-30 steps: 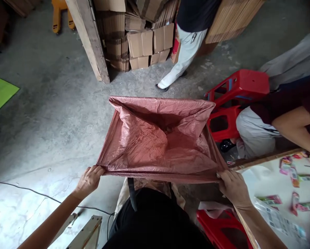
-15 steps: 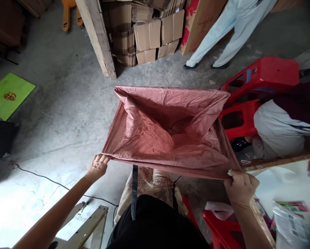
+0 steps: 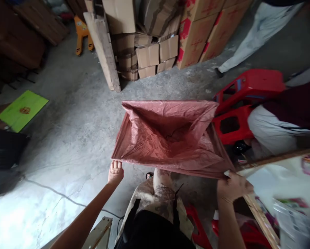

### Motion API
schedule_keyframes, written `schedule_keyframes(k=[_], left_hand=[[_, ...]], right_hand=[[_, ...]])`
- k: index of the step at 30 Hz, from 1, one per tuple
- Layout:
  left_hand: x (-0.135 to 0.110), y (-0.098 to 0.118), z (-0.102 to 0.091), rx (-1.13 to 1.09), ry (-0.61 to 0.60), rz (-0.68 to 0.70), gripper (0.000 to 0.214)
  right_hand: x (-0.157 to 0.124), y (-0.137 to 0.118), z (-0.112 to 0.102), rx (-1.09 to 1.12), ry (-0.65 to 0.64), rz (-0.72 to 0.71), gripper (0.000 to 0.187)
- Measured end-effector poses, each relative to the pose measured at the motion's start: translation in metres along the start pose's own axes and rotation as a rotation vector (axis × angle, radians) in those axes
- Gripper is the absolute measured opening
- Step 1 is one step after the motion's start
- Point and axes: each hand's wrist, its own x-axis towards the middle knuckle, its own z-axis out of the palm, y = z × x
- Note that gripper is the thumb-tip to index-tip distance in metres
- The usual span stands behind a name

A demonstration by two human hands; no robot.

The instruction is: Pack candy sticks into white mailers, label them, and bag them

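A large reddish-pink woven sack (image 3: 170, 138) stands open on the concrete floor in front of me, its mouth spread into a rough rectangle. My left hand (image 3: 115, 171) grips the near left corner of the sack's rim, fingers curled over the edge. My right hand (image 3: 233, 186) is closed on the near right corner of the rim, beside the wooden edge of a table. The inside of the sack shows only crumpled fabric. My patterned trousers (image 3: 161, 197) and one foot show just below the sack.
Red plastic stools (image 3: 248, 86) stand right of the sack, with a seated person (image 3: 279, 128) beside them. Another person's legs (image 3: 258, 31) pass at the top right. Stacked cardboard boxes (image 3: 155, 52) and a leaning plank (image 3: 103, 52) are behind. A table with packets (image 3: 287, 193) is at right.
The view has tilted up and the sack's mouth has narrowed as my hands came closer together. The walking person moved further right and away.
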Motion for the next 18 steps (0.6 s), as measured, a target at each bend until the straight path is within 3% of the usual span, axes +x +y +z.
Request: schedule_keyframes(k=[4,6,11,18], left_hand=[[-0.005,0.013,-0.011,-0.037,0.053,0.027,0.041],[-0.002,0.016,-0.012,-0.023,0.042,0.005,0.045],[-0.003,0.018,-0.013,-0.007,-0.074,-0.016,0.05],[-0.033,0.02,-0.022,-0.066,-0.328,-0.083,0.055]], right_hand=[[0.002,-0.022,-0.013,0.281,-0.148,0.272,0.011],[0.004,-0.03,-0.018,0.356,-0.155,0.331,0.015],[0.0,-0.045,-0.026,0.44,-0.091,0.518,0.02],[0.013,-0.063,-0.004,0.434,0.087,0.955,0.028]])
